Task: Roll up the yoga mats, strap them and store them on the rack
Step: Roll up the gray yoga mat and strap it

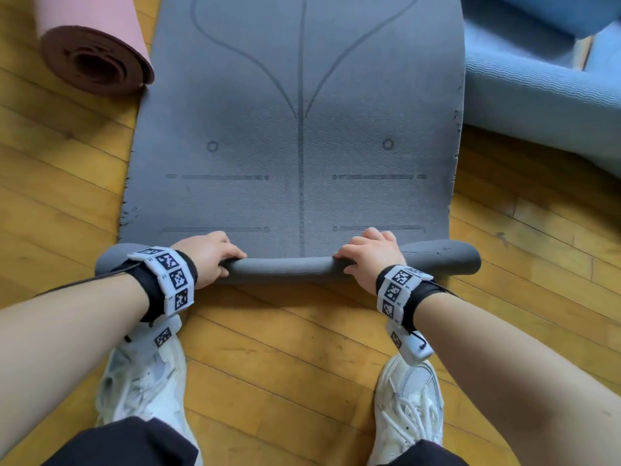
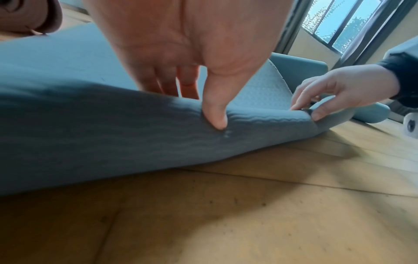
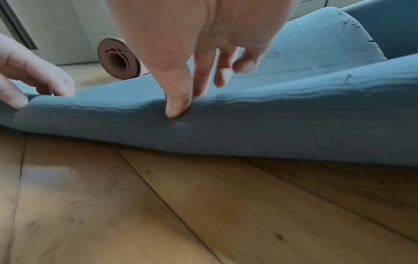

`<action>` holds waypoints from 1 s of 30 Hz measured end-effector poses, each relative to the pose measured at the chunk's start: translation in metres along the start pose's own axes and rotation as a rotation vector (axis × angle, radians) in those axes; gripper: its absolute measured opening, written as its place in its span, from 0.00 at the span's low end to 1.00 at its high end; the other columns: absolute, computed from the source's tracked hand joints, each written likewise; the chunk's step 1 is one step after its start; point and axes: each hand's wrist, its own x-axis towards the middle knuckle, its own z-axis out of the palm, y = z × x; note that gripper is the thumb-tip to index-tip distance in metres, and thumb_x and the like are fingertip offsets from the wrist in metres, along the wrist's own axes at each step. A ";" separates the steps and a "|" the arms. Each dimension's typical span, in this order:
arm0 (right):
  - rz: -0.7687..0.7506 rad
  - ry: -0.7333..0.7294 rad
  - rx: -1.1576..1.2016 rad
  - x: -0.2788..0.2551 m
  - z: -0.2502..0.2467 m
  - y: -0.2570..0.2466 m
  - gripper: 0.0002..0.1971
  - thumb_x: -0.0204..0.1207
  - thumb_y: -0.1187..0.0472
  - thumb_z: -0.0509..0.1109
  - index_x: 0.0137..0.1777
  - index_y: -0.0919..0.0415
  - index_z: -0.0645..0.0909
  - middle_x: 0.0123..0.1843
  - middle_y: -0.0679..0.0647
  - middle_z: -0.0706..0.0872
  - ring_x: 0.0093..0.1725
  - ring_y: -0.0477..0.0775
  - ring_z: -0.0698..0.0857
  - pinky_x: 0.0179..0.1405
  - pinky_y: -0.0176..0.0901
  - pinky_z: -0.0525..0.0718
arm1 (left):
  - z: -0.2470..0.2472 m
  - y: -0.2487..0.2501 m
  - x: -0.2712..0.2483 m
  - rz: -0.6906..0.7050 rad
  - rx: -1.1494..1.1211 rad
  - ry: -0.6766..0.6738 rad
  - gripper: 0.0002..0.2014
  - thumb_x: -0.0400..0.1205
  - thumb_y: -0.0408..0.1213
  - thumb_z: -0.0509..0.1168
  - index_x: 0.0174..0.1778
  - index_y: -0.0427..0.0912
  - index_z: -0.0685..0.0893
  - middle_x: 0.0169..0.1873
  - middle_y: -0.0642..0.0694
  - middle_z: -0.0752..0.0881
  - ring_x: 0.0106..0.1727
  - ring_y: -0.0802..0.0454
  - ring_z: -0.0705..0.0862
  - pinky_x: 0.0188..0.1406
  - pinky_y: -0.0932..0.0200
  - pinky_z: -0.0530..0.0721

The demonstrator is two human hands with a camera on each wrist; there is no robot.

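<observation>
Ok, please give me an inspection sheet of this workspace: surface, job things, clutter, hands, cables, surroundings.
Surface: wooden floor, worn planks.
Job's things: grey mat flat, its near end just started into a thin roll; pink mat already rolled, no strap visible; blue mat partly rolled at the right.
Clutter: nothing seen.
Grippers: left hand and right hand both grip the grey roll, thumbs on its near side.
Cables: thin black cable at the left wristband.
Surroundings: window; no rack seen.
</observation>
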 end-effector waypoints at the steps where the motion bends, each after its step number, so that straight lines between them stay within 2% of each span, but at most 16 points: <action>1: 0.011 0.013 0.008 0.000 0.002 0.000 0.18 0.83 0.50 0.64 0.72 0.37 0.74 0.68 0.42 0.77 0.70 0.53 0.68 0.69 0.50 0.65 | 0.000 0.001 0.001 -0.003 0.022 0.015 0.23 0.83 0.42 0.65 0.74 0.59 0.72 0.67 0.52 0.73 0.68 0.50 0.75 0.67 0.53 0.74; 5: 0.084 -0.005 0.083 0.000 0.004 0.000 0.19 0.85 0.51 0.60 0.75 0.37 0.72 0.63 0.51 0.72 0.66 0.55 0.69 0.64 0.46 0.72 | -0.003 0.006 -0.001 -0.087 0.055 0.178 0.21 0.81 0.45 0.67 0.69 0.54 0.72 0.58 0.53 0.83 0.61 0.49 0.78 0.60 0.51 0.79; 8: 0.045 -0.009 -0.015 0.002 0.007 -0.001 0.20 0.87 0.52 0.54 0.78 0.42 0.65 0.63 0.53 0.72 0.64 0.57 0.73 0.60 0.47 0.74 | -0.006 0.009 -0.004 -0.086 0.090 0.176 0.13 0.82 0.45 0.65 0.61 0.52 0.74 0.54 0.52 0.83 0.58 0.48 0.78 0.56 0.51 0.80; 11: 0.030 0.055 -0.076 -0.004 0.015 -0.003 0.24 0.87 0.54 0.53 0.83 0.48 0.57 0.67 0.54 0.73 0.65 0.58 0.74 0.59 0.49 0.74 | -0.008 0.011 -0.004 -0.080 0.121 0.169 0.09 0.83 0.44 0.64 0.58 0.52 0.76 0.56 0.50 0.81 0.59 0.47 0.77 0.56 0.51 0.80; 12: 0.028 0.083 -0.076 -0.007 0.016 -0.003 0.24 0.87 0.54 0.55 0.82 0.50 0.59 0.67 0.54 0.75 0.64 0.59 0.76 0.58 0.50 0.75 | -0.008 0.010 -0.004 -0.073 0.122 0.177 0.09 0.83 0.44 0.64 0.57 0.52 0.76 0.58 0.50 0.79 0.60 0.47 0.77 0.57 0.50 0.80; 13: 0.014 0.104 -0.068 -0.011 0.016 -0.003 0.24 0.84 0.54 0.60 0.80 0.53 0.65 0.65 0.56 0.77 0.61 0.61 0.79 0.55 0.52 0.77 | -0.008 0.010 -0.004 -0.069 0.125 0.184 0.09 0.83 0.44 0.64 0.58 0.52 0.77 0.59 0.50 0.78 0.61 0.47 0.77 0.57 0.50 0.80; 15: -0.059 0.150 -0.086 -0.017 0.018 0.000 0.24 0.72 0.52 0.76 0.67 0.55 0.78 0.54 0.58 0.83 0.49 0.63 0.84 0.44 0.52 0.82 | -0.009 0.011 -0.005 -0.069 0.126 0.197 0.09 0.83 0.44 0.63 0.59 0.52 0.78 0.61 0.50 0.76 0.61 0.47 0.77 0.57 0.50 0.80; 17: -0.080 0.171 -0.163 -0.017 0.025 0.005 0.28 0.58 0.49 0.84 0.58 0.54 0.82 0.47 0.57 0.84 0.41 0.61 0.84 0.36 0.49 0.83 | -0.008 0.011 -0.007 -0.068 0.130 0.212 0.10 0.84 0.44 0.61 0.60 0.51 0.78 0.62 0.49 0.75 0.61 0.46 0.77 0.56 0.50 0.80; 18: -0.073 0.165 -0.174 -0.016 0.026 0.005 0.30 0.56 0.50 0.85 0.58 0.53 0.82 0.47 0.57 0.84 0.40 0.60 0.83 0.35 0.49 0.83 | -0.007 0.011 -0.008 -0.063 0.134 0.220 0.10 0.85 0.44 0.60 0.61 0.51 0.78 0.62 0.49 0.76 0.61 0.46 0.77 0.56 0.51 0.79; 20: -0.067 0.155 -0.175 -0.012 0.021 0.002 0.29 0.61 0.54 0.84 0.62 0.51 0.80 0.52 0.57 0.82 0.45 0.60 0.82 0.40 0.50 0.83 | -0.004 0.010 -0.012 -0.060 0.152 0.227 0.13 0.87 0.43 0.56 0.65 0.50 0.78 0.62 0.48 0.76 0.62 0.46 0.77 0.55 0.52 0.78; 21: -0.054 0.139 -0.160 -0.011 0.018 0.001 0.27 0.68 0.54 0.80 0.67 0.50 0.77 0.57 0.56 0.80 0.51 0.60 0.81 0.46 0.51 0.82 | -0.002 0.010 -0.014 -0.061 0.164 0.233 0.14 0.88 0.43 0.53 0.67 0.50 0.78 0.62 0.48 0.76 0.62 0.46 0.77 0.54 0.52 0.78; 23: -0.031 0.076 -0.165 -0.008 0.016 0.002 0.25 0.82 0.53 0.65 0.77 0.47 0.64 0.69 0.54 0.72 0.64 0.59 0.74 0.60 0.51 0.76 | 0.002 0.011 -0.019 -0.058 0.158 0.254 0.17 0.88 0.45 0.52 0.70 0.48 0.75 0.63 0.48 0.76 0.62 0.46 0.77 0.54 0.51 0.80; 24: -0.032 0.068 -0.164 -0.008 0.014 0.004 0.24 0.84 0.53 0.60 0.78 0.46 0.60 0.71 0.52 0.69 0.66 0.58 0.71 0.63 0.50 0.74 | 0.004 0.012 -0.021 -0.058 0.139 0.251 0.19 0.87 0.48 0.53 0.73 0.48 0.73 0.64 0.47 0.75 0.64 0.46 0.76 0.56 0.50 0.80; 26: -0.028 0.068 -0.147 -0.009 0.012 0.005 0.24 0.85 0.52 0.58 0.79 0.44 0.58 0.72 0.52 0.68 0.67 0.57 0.70 0.64 0.49 0.73 | 0.007 0.013 -0.025 -0.054 0.144 0.204 0.28 0.84 0.53 0.59 0.78 0.48 0.66 0.68 0.47 0.72 0.67 0.45 0.73 0.59 0.50 0.78; 28: -0.004 0.060 -0.136 -0.010 0.014 0.005 0.24 0.85 0.53 0.58 0.79 0.43 0.58 0.73 0.52 0.67 0.69 0.57 0.69 0.67 0.51 0.70 | 0.006 0.013 -0.024 -0.049 0.173 0.168 0.30 0.83 0.49 0.63 0.80 0.50 0.61 0.68 0.46 0.71 0.67 0.44 0.72 0.59 0.50 0.79; 30: 0.043 0.085 -0.116 -0.012 0.017 0.004 0.26 0.84 0.54 0.58 0.81 0.42 0.57 0.74 0.52 0.67 0.72 0.58 0.66 0.73 0.53 0.62 | -0.001 0.012 -0.019 -0.046 0.174 0.166 0.27 0.83 0.43 0.63 0.78 0.51 0.63 0.65 0.46 0.72 0.64 0.44 0.74 0.58 0.49 0.80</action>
